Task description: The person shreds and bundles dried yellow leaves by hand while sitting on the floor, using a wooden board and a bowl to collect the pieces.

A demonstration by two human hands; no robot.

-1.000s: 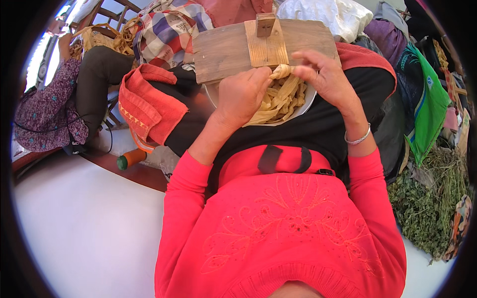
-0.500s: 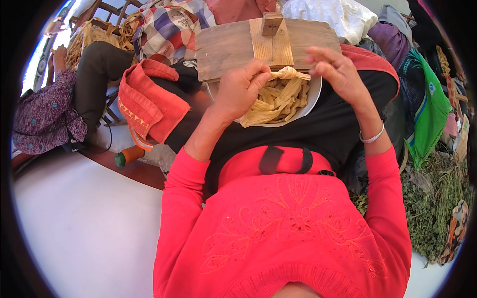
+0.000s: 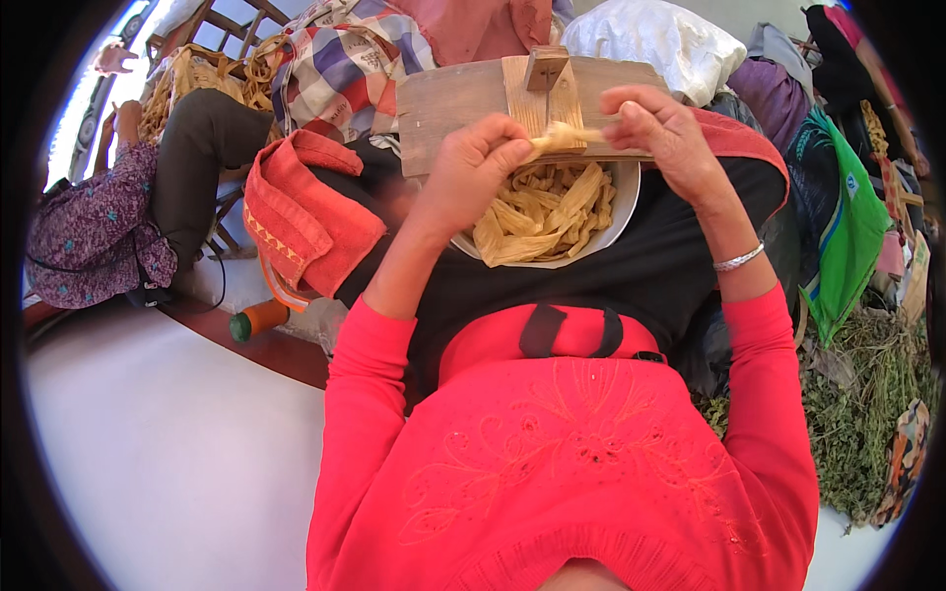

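My left hand (image 3: 478, 167) is closed, pinching a pale, twisted dried strip (image 3: 552, 138) above a bowl. My right hand (image 3: 665, 143) has its fingers bent together at the strip's other end, apparently gripping it, slightly blurred. The metal bowl (image 3: 625, 202), heaped with yellowish dried strips (image 3: 547, 212), sits in my lap. A wooden board (image 3: 434, 108) with an upright block (image 3: 545, 69) lies across the back of it, just behind my hands.
Red towels (image 3: 305, 222) drape over my legs. At left another person (image 3: 99, 222) sits near more strips (image 3: 187, 79). Around me are a checked cloth (image 3: 345, 69), white sack (image 3: 645, 44), green bag (image 3: 847, 236), dried plants (image 3: 857, 414) and an orange spool (image 3: 261, 320).
The strip's knotted bundle is now drawn out between my hands. My right hand has moved up, its fingers closing toward the strip's end. The board and bowl sit slightly lower in view.
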